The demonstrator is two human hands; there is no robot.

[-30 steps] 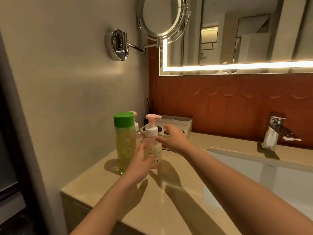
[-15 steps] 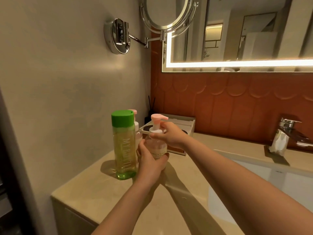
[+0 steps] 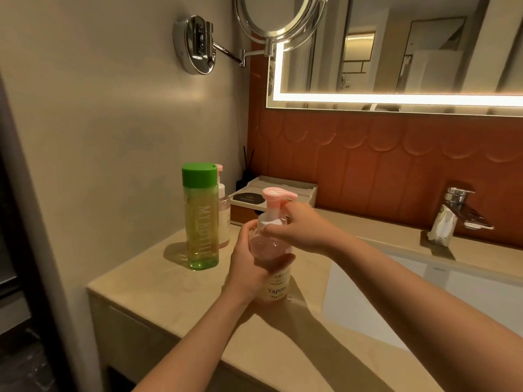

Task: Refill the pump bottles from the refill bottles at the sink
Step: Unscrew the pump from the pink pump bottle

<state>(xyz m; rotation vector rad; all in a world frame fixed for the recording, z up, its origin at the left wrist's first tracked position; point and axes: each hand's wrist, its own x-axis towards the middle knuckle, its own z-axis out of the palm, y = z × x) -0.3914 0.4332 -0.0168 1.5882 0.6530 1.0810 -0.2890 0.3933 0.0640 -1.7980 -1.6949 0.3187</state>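
Observation:
A pink-topped pump bottle [image 3: 276, 287] with a clear body stands on the beige counter [image 3: 158, 290]. My left hand [image 3: 249, 264] wraps around its body. At the white collar just under the pump head, my right hand [image 3: 300, 224] grips the neck. A tall green-capped refill bottle [image 3: 201, 219] of yellow-green liquid stands upright to the left, apart from my hands. Behind it, a second pink pump bottle [image 3: 223, 210] is half hidden.
A box tray [image 3: 285, 188] with a dark round item sits at the back by reed sticks. The white sink basin [image 3: 452, 301] lies to the right, with a chrome tap [image 3: 464, 210] and a white packet [image 3: 441, 229]. A swing-arm mirror [image 3: 271, 18] juts from the left wall.
My left hand closed around the pump bottle's body and my right hand took hold at its collar. The bottle has come nearer to me along the counter.

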